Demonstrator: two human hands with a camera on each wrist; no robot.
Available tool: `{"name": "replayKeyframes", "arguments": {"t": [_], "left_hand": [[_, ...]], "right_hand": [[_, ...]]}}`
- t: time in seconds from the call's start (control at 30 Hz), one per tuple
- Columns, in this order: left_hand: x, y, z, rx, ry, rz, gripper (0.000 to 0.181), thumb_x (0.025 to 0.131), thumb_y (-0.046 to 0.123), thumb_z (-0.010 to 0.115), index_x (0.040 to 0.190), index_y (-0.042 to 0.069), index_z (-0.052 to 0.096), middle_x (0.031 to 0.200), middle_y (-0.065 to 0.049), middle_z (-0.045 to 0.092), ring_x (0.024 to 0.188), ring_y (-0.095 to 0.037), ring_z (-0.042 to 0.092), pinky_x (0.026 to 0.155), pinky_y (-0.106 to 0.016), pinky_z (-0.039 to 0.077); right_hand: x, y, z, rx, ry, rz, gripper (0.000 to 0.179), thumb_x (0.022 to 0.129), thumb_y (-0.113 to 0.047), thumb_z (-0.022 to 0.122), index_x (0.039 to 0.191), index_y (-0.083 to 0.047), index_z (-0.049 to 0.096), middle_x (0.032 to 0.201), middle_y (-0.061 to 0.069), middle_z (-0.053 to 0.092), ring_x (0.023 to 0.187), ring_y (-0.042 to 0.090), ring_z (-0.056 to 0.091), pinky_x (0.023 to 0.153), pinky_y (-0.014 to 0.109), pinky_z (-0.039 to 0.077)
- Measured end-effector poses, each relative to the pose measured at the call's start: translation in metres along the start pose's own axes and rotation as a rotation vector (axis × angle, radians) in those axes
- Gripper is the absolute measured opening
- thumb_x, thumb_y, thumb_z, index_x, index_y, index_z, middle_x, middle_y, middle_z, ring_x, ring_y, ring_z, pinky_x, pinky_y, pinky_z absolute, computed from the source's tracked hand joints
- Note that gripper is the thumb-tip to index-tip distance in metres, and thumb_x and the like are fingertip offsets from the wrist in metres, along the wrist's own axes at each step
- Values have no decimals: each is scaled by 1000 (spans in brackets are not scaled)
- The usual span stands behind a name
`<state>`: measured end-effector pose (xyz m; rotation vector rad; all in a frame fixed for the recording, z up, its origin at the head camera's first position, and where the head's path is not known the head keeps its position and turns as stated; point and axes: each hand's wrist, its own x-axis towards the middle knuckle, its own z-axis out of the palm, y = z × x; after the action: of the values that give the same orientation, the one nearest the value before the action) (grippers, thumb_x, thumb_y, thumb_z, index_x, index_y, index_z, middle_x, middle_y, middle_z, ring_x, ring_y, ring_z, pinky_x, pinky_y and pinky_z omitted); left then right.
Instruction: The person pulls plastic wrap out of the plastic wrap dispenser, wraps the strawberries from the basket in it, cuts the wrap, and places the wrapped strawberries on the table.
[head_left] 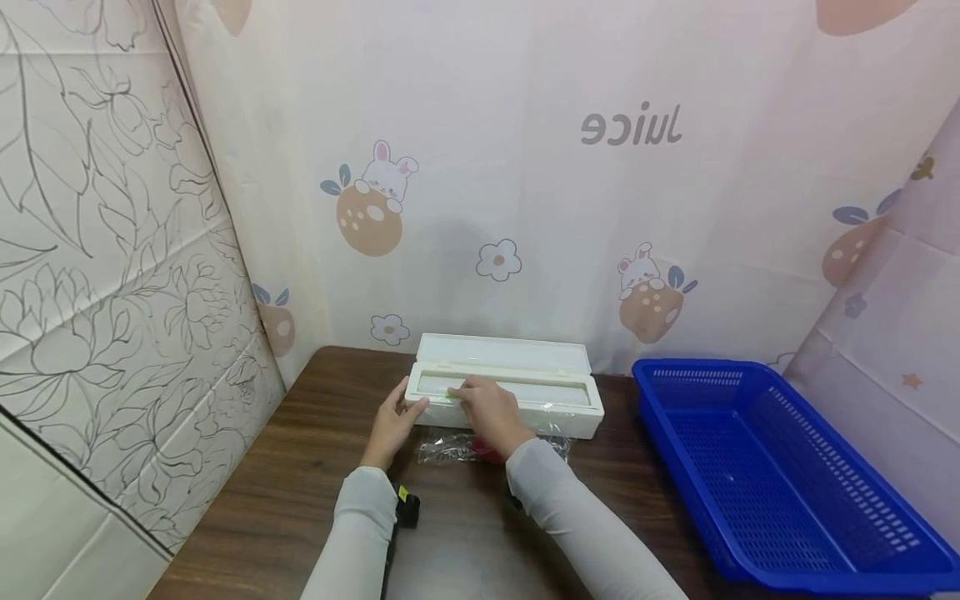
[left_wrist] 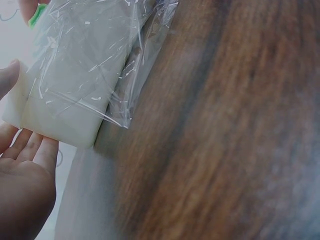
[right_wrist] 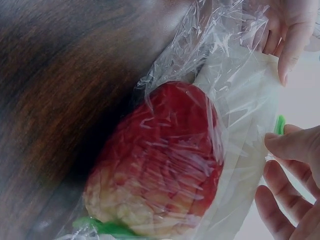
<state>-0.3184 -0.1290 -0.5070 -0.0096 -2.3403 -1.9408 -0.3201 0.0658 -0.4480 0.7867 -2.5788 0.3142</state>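
Note:
A white cling film dispenser [head_left: 566, 422] lies on the table with its lid [head_left: 502, 352] raised at the back. My left hand [head_left: 392, 425] grips the dispenser's left end, thumb on top and fingers against the end, as the left wrist view shows. With thumb and forefinger, my right hand [head_left: 491, 412] pinches a small green slider [right_wrist: 281, 124] on the front top edge, left of the middle. Clear cling film [left_wrist: 85, 65] hangs down the front face onto the table. Beneath or inside the film is a red and pale yellow fruit-like piece [right_wrist: 160, 155] with a green part; my right forearm partly hides it in the head view.
A blue plastic basket [head_left: 705, 433] stands at the right of the brown wooden table [head_left: 277, 492]. Behind the dispenser hangs a printed curtain [head_left: 510, 208], close to the raised lid. A flower-patterned panel [head_left: 112, 250] borders the left side.

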Motion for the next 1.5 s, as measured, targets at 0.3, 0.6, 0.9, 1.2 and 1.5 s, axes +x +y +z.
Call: {"name": "replayKeyframes", "arguments": {"t": [0.3,0.6,0.9,1.2,1.5], "left_hand": [[-4,-1,-1,1,-6,-3,74,88,38,63,147,11,26,150,-13,29,133,-24,29,111,-45,27],[-5,-3,-2,-9,-2,-10,74,88,38,62,147,12,26,150,-12,29,133,-22,29,111,-43,27],[-3,-1,-2,-2,-4,1,77,87,42,62,147,11,26,151,-12,28,133,-23,29,111,-44,28],[0,-1,0,-48,4,-5,76,85,42,65,145,15,27,147,-12,34,128,-23,37,111,-45,28],[0,-1,0,-60,4,5,75,85,40,66,144,12,30,142,-14,41,127,-22,39,110,-45,30]], "right_hand": [[2,-3,0,-24,-70,-2,41,81,-4,65,113,-29,68,99,-9,66,81,10,57,46,23,47],[4,-6,0,-32,-105,6,41,83,-6,65,115,-31,66,102,-10,67,86,12,58,48,26,50],[7,-6,0,-68,-113,-16,43,82,-7,66,117,-32,65,106,-11,66,91,12,58,52,27,52],[12,-4,-6,-24,-125,-13,26,88,-23,62,113,-26,68,106,-6,68,90,13,59,59,32,56],[20,-4,-7,-13,-44,10,15,88,-27,64,98,-21,74,92,-3,72,71,13,56,55,28,50]]}}
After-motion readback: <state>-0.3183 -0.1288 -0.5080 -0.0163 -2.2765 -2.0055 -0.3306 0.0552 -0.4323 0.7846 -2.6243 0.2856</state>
